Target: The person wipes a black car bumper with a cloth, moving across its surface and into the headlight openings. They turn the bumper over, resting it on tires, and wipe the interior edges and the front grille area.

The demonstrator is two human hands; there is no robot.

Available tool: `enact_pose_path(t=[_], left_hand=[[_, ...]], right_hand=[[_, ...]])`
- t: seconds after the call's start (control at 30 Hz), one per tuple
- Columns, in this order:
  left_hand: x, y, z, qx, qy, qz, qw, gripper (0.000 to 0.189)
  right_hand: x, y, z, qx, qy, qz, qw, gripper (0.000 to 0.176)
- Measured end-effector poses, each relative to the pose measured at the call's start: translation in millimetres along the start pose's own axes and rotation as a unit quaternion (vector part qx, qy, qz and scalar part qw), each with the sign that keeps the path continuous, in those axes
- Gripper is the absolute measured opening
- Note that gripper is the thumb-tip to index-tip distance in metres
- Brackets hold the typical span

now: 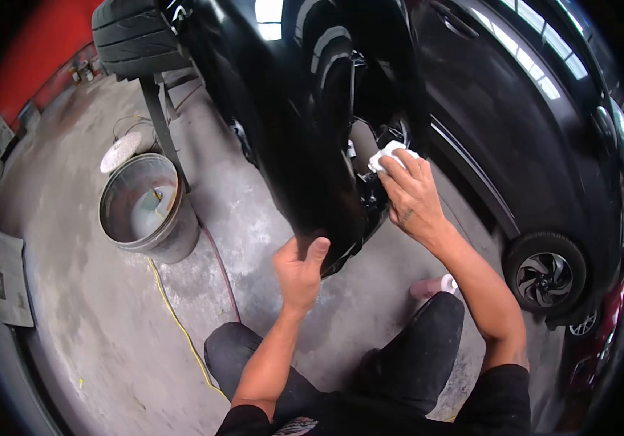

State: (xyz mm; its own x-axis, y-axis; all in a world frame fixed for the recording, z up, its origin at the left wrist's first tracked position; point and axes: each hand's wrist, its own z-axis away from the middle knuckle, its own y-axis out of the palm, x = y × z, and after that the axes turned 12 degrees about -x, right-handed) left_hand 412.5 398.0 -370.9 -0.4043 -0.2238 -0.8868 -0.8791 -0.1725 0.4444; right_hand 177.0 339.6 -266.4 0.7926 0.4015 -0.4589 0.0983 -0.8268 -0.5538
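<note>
A glossy black car bumper (pixel 276 109) extends from the top of the head view toward me. My left hand (pixel 299 275) grips its near end, thumb raised on the front and fingers partly hidden behind the edge. In my right hand (pixel 415 198) is a crumpled white cloth (pixel 390 155), pinched under the fingertips. That cloth touches the bumper's inner side, near some dark brackets and openings. The exact spot under the cloth is hidden by the fingers.
A bucket (pixel 194 236) with cloudy liquid and a greenish block inside stands at left, beside a round white pad (pixel 120 152). A yellow cord (pixel 174 316) crosses the concrete floor. A pinkish bottle (pixel 432 287) is by my right knee. A black car (pixel 515 123) stands at right.
</note>
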Motion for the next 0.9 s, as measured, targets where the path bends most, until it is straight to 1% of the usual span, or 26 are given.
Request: enact_pose_path(t=[0.07,0.1,0.17,0.23,0.3,0.33,0.37,0.43,0.47,0.5,0.57,0.63,0.67,0.7,0.77,0.8,0.83,0.87,0.9], left_hand=[[-2.8,4.0,-0.5,-0.002,-0.002,0.003,1.000,0.040],[-3.0,5.3,0.6,-0.003,-0.005,0.009,1.000,0.041],[-3.2,6.8,2.2,-0.004,-0.012,0.007,1.000,0.042],[-7.0,8.8,3.8,0.018,-0.018,-0.003,1.000,0.043],[-8.2,7.9,0.1,0.015,-0.022,0.009,1.000,0.042],[-7.6,7.3,-1.4,0.011,-0.018,0.015,1.000,0.042],[-4.6,6.6,-0.6,0.004,-0.021,0.021,1.000,0.042],[0.8,6.0,1.5,0.027,-0.048,0.036,0.998,0.041],[2.8,5.7,1.9,0.026,-0.050,0.039,0.998,0.041],[3.4,5.2,1.1,0.023,-0.050,0.031,0.998,0.041],[3.8,5.1,-0.8,0.016,-0.051,0.022,0.998,0.040],[1.3,8.2,1.4,0.017,-0.031,0.037,0.999,0.037],[1.1,7.5,0.3,0.013,-0.035,0.039,0.999,0.037],[0.8,7.6,-1.2,0.008,-0.027,0.041,0.999,0.036],[3.8,7.6,-1.0,0.006,-0.027,0.045,0.999,0.034],[5.9,5.2,-2.4,0.015,-0.034,0.042,0.998,0.034],[6.9,3.8,-3.1,0.024,-0.037,0.038,0.998,0.034],[0.8,4.4,-2.4,0.028,-0.053,0.040,0.997,0.034],[-0.5,4.9,-2.2,0.030,-0.050,0.039,0.998,0.034]], right_hand=[[-10.4,-10.4,-12.2,0.109,-0.008,-0.105,0.988,0.041],[-22.2,-13.5,-25.7,0.108,-0.048,-0.122,0.985,0.036],[-44.0,-35.1,-64.1,0.255,-0.064,-0.116,0.958,0.035],[-66.5,-41.1,-80.1,0.211,-0.074,0.068,0.972,0.035],[-86.7,-58.6,-87.0,0.041,-0.050,0.073,0.995,0.036],[-90.0,-64.3,-86.8,-0.012,-0.036,0.069,0.997,0.042],[-86.5,-62.8,-84.2,-0.008,-0.045,0.067,0.997,0.042],[-74.3,-56.7,-70.1,0.000,-0.079,-0.068,0.995,0.044],[-66.4,-47.4,-58.0,0.087,-0.105,-0.103,0.985,0.042],[-56.4,-31.7,-37.0,0.138,-0.123,-0.028,0.982,0.035],[-52.0,-25.9,-38.8,0.145,-0.134,0.024,0.980,0.031],[-57.5,-17.0,-42.7,0.129,-0.127,0.064,0.982,0.030],[-57.6,-13.0,-40.4,0.117,-0.123,0.063,0.983,0.034],[-54.4,-10.7,-38.4,0.121,-0.127,0.061,0.983,0.034],[-40.4,-13.1,-28.2,0.101,-0.069,0.017,0.992,0.038],[-30.6,-15.3,-21.1,0.083,-0.055,-0.025,0.995,0.042],[-18.1,-15.5,-9.0,0.085,-0.073,-0.057,0.992,0.040],[-6.0,-18.8,-4.6,0.101,-0.047,-0.088,0.990,0.041],[2.6,-21.5,-5.1,0.115,-0.020,-0.118,0.986,0.042]])
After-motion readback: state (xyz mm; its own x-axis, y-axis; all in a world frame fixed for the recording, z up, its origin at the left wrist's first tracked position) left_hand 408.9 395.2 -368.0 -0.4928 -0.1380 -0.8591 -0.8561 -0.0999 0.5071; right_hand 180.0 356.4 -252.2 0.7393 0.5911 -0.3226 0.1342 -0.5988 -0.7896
